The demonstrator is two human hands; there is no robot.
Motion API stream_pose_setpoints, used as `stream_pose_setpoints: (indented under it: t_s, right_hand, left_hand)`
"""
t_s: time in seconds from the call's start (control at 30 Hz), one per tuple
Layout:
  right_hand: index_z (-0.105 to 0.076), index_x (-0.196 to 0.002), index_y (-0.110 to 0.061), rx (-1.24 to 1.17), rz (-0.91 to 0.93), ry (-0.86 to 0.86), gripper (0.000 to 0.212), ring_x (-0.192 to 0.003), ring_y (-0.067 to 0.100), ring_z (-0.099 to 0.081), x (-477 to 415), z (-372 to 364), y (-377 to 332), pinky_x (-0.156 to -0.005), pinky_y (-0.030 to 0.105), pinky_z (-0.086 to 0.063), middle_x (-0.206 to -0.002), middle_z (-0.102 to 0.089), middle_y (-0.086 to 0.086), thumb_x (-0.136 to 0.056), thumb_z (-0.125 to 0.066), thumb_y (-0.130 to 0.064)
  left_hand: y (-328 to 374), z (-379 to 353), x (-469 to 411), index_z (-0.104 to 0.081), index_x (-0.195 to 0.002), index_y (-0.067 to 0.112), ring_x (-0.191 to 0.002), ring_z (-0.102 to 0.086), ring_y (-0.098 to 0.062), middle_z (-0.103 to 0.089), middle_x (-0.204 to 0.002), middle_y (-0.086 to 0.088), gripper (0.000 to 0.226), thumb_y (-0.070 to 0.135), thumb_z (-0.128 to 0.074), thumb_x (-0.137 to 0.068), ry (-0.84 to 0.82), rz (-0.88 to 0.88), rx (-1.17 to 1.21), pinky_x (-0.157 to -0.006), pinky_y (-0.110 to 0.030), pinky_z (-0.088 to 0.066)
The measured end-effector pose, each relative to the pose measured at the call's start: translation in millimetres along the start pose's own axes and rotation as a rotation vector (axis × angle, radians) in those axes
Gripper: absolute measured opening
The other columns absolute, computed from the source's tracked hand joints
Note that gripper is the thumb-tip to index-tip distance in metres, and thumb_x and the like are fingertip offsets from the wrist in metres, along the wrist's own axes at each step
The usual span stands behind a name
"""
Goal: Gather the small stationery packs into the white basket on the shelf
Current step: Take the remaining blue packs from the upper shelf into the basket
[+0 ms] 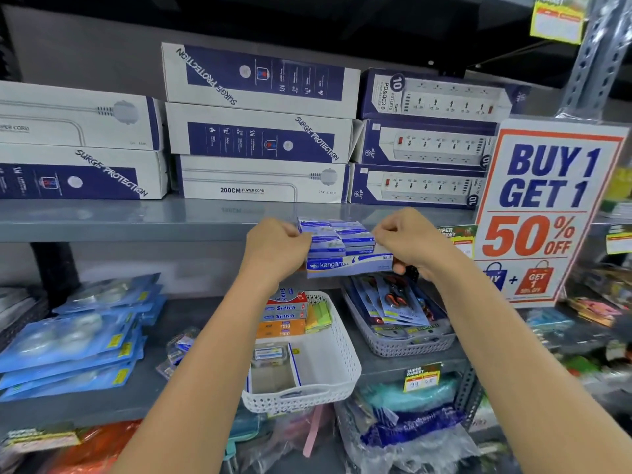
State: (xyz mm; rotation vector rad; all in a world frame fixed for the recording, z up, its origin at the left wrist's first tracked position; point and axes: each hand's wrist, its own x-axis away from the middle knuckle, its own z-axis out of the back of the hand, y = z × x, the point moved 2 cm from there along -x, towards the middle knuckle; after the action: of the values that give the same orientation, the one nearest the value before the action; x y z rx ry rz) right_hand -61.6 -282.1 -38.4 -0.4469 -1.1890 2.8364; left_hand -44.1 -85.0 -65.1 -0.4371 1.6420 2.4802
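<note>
Both my hands hold up a blue and white Kangaro carton [345,265] with several small blue staple packs [337,234] stacked on it, level with the upper shelf's edge. My left hand [277,246] grips the stack's left side; my right hand [405,239] grips its right side and the carton's end. Below them the white basket [337,367] stands on the lower shelf. It holds Softek packs [285,311], orange packs, green-yellow pads and a small clear pack [270,354].
A grey basket [410,343] with carded items stands right of the white one. Blue blister packs [75,340] are piled at the left. Boxed power strips [260,131] fill the upper shelf. A "Buy 1 Get 1" sign [543,213] stands at the right.
</note>
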Motion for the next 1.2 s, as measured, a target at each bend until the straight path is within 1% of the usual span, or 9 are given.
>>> stream_pose_setpoints:
  t_s: [0.1,0.27,0.37,0.43,0.53,0.67,0.87,1.1,1.2]
  right_hand:
    - [-0.061,-0.099,0.013,0.019,0.001,-0.003,0.03,-0.028,0.011,-0.04,12,-6,7,-0.04,0.026,-0.032,-0.069,-0.059,0.015,-0.095,-0.04,-0.009]
    - [-0.069,-0.091,0.0,0.075,0.011,0.02,0.027,-0.044,0.017,-0.043,22,-23,20,-0.037,0.022,-0.034,-0.064,-0.06,0.006,-0.094,-0.043,-0.006]
    - [-0.071,-0.091,-0.002,0.078,0.03,0.018,0.026,-0.074,0.029,-0.064,25,-40,32,-0.053,0.025,-0.044,-0.088,-0.073,0.015,-0.092,-0.045,-0.005]
    - [-0.072,-0.092,-0.002,0.078,0.032,0.021,0.027,-0.089,0.028,-0.066,25,-52,41,-0.058,0.024,-0.044,-0.095,-0.073,0.015,-0.092,-0.045,-0.004]
    - [-0.073,-0.094,-0.003,0.112,0.022,0.011,0.027,-0.089,0.022,-0.066,23,-68,57,-0.064,0.026,-0.042,-0.096,-0.073,0.012,-0.09,-0.046,-0.001]
    - [-0.074,-0.094,-0.004,0.115,-0.017,-0.019,0.029,-0.091,0.021,-0.066,15,-93,82,-0.068,0.022,-0.04,-0.098,-0.074,0.012,-0.087,-0.047,0.001]
    - [-0.074,-0.097,-0.003,0.17,-0.04,-0.095,0.03,-0.082,0.019,-0.063,1,-121,113,-0.054,0.015,-0.038,-0.099,-0.074,0.012,-0.087,-0.047,0.004]
    - [-0.075,-0.092,-0.011,0.191,-0.145,-0.162,0.03,-0.093,0.028,-0.066,-29,-154,149,-0.074,0.036,-0.054,-0.102,-0.073,0.011,-0.083,-0.049,0.0]
    - [-0.073,-0.08,-0.005,0.207,-0.2,-0.203,0.027,-0.089,0.034,-0.068,-41,-166,167,-0.073,0.044,-0.058,-0.093,-0.074,0.016,-0.076,-0.047,0.002]
  left_hand:
    - [-7,2,18,-0.073,-0.077,0.004,-0.074,-0.071,-0.019,-0.074,-0.074,-0.005,0.026,0.023,-0.061,-0.091,-0.009,-0.018,0.028,-0.075,-0.04,-0.059]
    - [-41,-6,31,-0.074,-0.08,0.011,-0.068,-0.07,-0.016,-0.075,-0.074,0.0,0.019,0.023,-0.064,-0.09,-0.044,0.092,0.197,-0.074,-0.04,-0.06]
    - [-63,-15,34,-0.076,-0.074,0.014,-0.067,-0.07,-0.016,-0.076,-0.078,-0.005,0.017,0.015,-0.066,-0.088,-0.054,0.179,0.3,-0.071,-0.037,-0.059]
    - [-76,-20,37,-0.075,-0.071,0.015,-0.065,-0.069,-0.019,-0.076,-0.077,-0.007,0.018,0.007,-0.067,-0.086,-0.056,0.252,0.367,-0.07,-0.036,-0.06]
    - [-92,-26,42,-0.073,-0.072,0.015,-0.065,-0.065,-0.02,-0.073,-0.077,-0.008,0.016,0.004,-0.07,-0.084,-0.077,0.346,0.417,-0.065,-0.034,-0.057]
    - [-114,-34,42,-0.071,-0.075,0.018,-0.065,-0.063,-0.008,-0.069,-0.07,0.006,0.017,0.003,-0.072,-0.082,-0.087,0.362,0.395,-0.044,-0.012,-0.048]
    - [-146,-58,33,-0.068,-0.067,0.021,-0.063,-0.06,-0.013,-0.07,-0.06,0.006,0.026,0.0,-0.071,-0.081,-0.105,0.474,0.373,-0.058,-0.027,-0.049]
    - [-188,-93,8,-0.066,-0.074,0.023,-0.067,-0.061,-0.011,-0.068,-0.077,0.006,0.022,0.003,-0.068,-0.084,-0.109,0.541,0.201,-0.053,-0.024,-0.047]
    - [-208,-107,-2,-0.068,-0.088,0.017,-0.073,-0.062,-0.011,-0.066,-0.08,0.007,0.014,0.004,-0.068,-0.084,-0.133,0.572,0.135,-0.056,-0.022,-0.047]
